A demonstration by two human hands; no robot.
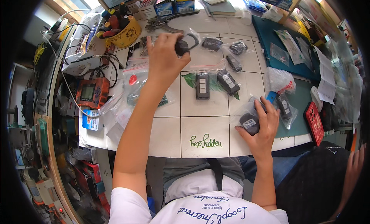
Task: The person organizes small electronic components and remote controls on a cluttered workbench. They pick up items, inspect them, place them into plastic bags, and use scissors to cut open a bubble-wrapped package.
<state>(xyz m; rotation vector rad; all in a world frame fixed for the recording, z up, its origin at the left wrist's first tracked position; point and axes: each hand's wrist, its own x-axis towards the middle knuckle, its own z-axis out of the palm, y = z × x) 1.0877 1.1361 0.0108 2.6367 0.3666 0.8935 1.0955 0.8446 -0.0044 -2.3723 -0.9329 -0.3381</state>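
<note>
My left hand (166, 54) is over the back of the tiled table (164, 134), thumb and fingers around a dark car key fob (181, 48) in a clear bag. At the front right, my right hand (263, 122) grips another bagged dark key fob (249, 122), close to the tabletop. Between my hands lie a rectangular bagged fob (203, 86) and a tilted one (229, 81). Farther back are a slim fob (233, 63), a dark fob (212, 44) and a fob in a clear wrapper (238, 47). One more bagged fob (284, 108) lies right of my right hand.
Left are an orange handheld device (92, 92), cables, and a yellow tub (127, 33) of tools. Behind lie pliers (167, 25). At right are a teal board (268, 36), a crumpled plastic bag (279, 80) and a red phone (314, 122). Another person's hand (355, 163) shows at far right.
</note>
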